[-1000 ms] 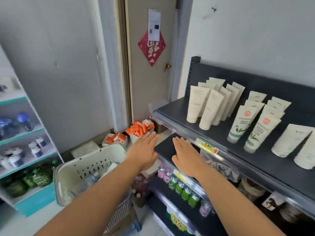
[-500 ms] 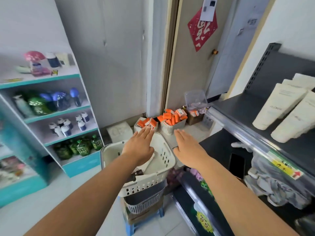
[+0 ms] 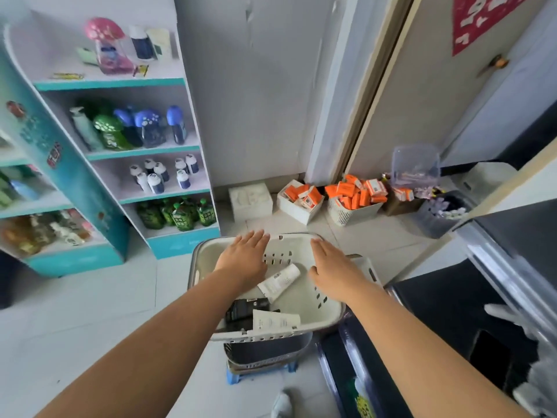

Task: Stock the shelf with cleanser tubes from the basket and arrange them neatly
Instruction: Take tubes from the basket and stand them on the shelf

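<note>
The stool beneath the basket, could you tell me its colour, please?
The stool is blue; the head view shows it.

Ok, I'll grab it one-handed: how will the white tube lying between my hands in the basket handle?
The white tube looks like soft plastic tapering to a flat crimped end, so it will probably give under a squeeze. Its smooth skin may be slippery. Lying on the basket floor with a round cap, it might roll slightly if nudged.

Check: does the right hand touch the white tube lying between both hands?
Apart. The head view shows bare floor of the basket between the right hand and the white tube.
</note>
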Motion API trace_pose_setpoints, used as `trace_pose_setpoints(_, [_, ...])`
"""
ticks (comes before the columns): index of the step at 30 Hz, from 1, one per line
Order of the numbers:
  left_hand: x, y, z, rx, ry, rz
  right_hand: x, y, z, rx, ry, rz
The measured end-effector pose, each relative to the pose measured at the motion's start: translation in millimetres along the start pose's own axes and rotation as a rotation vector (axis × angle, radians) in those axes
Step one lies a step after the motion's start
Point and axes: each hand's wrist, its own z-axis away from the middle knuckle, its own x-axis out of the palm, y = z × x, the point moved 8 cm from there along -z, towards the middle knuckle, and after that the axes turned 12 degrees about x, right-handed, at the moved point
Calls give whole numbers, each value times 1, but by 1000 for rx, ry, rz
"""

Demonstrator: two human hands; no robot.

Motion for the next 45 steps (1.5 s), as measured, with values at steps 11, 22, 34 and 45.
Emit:
trace_pose_setpoints(11, [80, -38, -29, -106, -186, 125, 92, -8, -63, -74, -222, 86])
trace_pose_setpoints(22, [164, -43, -71, -34, -489, 177, 202, -15, -82, -51, -558, 242])
trace_pose_setpoints(34, [227, -29, -119, 35, -515, 196, 244, -19, -105, -30, -640, 335])
trace_pose_setpoints(45, [241, -30, -156, -121, -433, 239, 242, 32, -129, 287, -567, 169])
